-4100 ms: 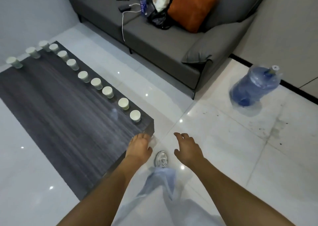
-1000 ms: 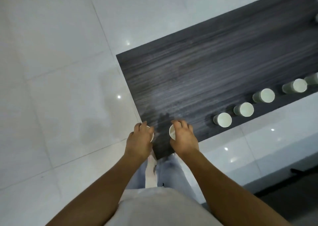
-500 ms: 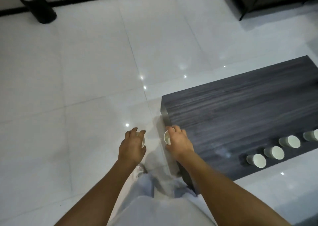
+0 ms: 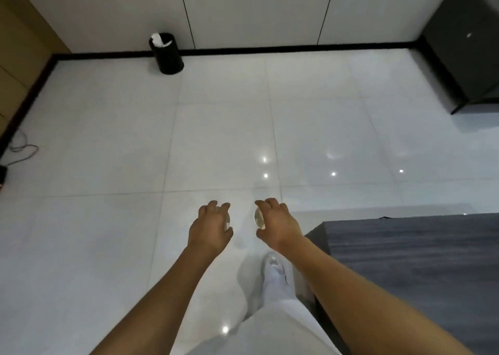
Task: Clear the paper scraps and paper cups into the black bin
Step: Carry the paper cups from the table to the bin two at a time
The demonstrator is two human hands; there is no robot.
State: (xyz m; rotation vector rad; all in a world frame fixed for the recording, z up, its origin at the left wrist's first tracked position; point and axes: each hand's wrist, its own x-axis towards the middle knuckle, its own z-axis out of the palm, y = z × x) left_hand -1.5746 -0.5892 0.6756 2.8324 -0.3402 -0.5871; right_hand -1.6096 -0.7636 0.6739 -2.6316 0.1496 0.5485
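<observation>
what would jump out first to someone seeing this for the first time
Two bare forearms reach out mid-frame, the left hand and right hand each curled round a paper cup. Far off against the white wall stands the black bin, white paper poking from its top. A dark table sits lower right.

You see a dim, soft, even light. Small bright glare spots lie on the glossy floor (image 4: 108, 138) beyond your fingertips and near your leg. The straight wall lines bend at the edges, and details look slightly blurred.
</observation>
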